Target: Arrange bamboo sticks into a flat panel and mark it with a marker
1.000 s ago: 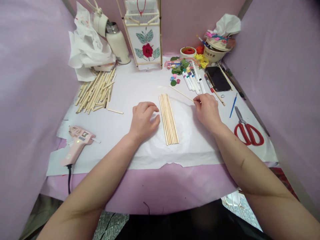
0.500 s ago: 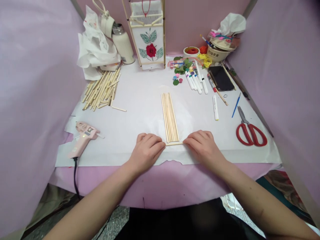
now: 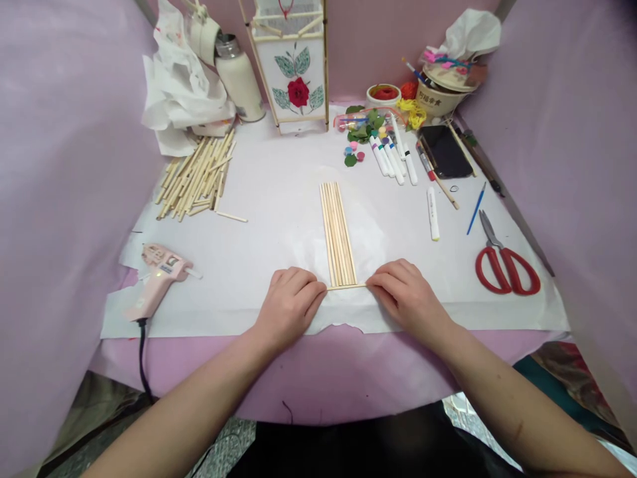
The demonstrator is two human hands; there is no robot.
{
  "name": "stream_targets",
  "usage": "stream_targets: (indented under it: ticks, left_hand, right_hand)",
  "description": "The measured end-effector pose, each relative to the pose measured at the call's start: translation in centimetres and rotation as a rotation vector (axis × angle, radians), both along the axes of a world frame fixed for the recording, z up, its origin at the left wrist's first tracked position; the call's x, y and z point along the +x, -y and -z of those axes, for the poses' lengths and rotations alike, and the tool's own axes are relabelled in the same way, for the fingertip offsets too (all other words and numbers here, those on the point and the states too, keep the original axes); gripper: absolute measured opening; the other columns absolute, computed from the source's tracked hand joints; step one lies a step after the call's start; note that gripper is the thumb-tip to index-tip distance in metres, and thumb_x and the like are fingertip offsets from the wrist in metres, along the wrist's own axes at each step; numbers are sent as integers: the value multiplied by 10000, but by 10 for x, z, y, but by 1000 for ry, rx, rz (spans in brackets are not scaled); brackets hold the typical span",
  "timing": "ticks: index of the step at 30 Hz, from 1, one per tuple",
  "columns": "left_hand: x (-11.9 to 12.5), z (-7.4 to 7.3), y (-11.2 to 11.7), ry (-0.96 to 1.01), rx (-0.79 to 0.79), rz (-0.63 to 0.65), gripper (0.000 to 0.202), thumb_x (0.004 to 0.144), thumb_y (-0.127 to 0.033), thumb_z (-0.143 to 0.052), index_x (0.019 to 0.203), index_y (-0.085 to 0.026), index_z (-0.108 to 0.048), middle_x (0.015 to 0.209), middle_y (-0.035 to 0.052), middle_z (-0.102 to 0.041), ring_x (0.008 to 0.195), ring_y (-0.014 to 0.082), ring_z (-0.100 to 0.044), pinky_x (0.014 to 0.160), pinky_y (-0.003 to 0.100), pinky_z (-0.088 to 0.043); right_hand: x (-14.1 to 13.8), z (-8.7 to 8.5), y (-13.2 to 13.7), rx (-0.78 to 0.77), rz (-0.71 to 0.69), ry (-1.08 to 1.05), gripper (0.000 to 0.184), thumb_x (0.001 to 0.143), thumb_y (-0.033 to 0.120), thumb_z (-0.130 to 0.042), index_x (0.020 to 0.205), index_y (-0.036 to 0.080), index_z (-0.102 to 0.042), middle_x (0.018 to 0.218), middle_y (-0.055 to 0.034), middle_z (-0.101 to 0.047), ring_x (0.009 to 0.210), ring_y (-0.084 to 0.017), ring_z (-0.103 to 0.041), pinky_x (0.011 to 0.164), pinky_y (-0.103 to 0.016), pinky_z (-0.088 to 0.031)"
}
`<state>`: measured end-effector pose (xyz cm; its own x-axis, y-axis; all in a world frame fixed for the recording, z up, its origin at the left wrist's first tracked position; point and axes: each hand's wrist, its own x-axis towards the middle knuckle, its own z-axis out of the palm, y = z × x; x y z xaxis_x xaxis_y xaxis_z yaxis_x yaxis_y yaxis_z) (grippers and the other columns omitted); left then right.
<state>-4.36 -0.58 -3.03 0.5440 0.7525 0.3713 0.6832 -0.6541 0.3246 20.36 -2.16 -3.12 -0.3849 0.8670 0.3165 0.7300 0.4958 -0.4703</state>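
Note:
A row of several thin wooden sticks (image 3: pixel 337 232) lies side by side on white paper (image 3: pixel 279 192) at the table's middle. A single stick (image 3: pixel 347 287) lies crosswise against their near ends. My left hand (image 3: pixel 291 305) pinches its left end and my right hand (image 3: pixel 405 299) pinches its right end, both with fingers curled and resting on the paper.
A pink glue gun (image 3: pixel 156 279) lies at the left, a pile of loose sticks (image 3: pixel 194 176) behind it. Red scissors (image 3: pixel 505 262), markers (image 3: pixel 393 156), a phone (image 3: pixel 444 151) and bowls sit at the right. A paper lantern with a rose (image 3: pixel 296 66) and a flask (image 3: pixel 240 76) stand at the back.
My right hand carried one stick from the far right to the near ends of the row. Both hands moved toward me and now hold it crosswise there.

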Motion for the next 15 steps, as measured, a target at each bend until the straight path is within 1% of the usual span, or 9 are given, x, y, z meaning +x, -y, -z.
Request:
stream_targets:
  ticks: [7, 15]
  left_hand:
    - [-1, 2, -2, -4, -5, -4, 71, 894, -164, -562, 844, -180, -609, 809, 30, -611, 778, 168, -508, 722, 337, -349]
    - [-1, 1, -2, -6, -22, -4, 81, 900, -165, -552, 854, -182, -616, 814, 30, -620, 797, 168, -517, 742, 342, -356]
  right_hand:
    - [-1, 1, -3, -3, -8, -17, 106, 912, 136, -522, 886, 156, -623, 869, -77, -620, 827, -191, -511, 725, -349, -415]
    - [-1, -1, -2, -24, -14, -20, 127, 923, 145, -500, 895, 184, -618, 876, -74, -627, 826, -200, -516, 721, -355, -406]
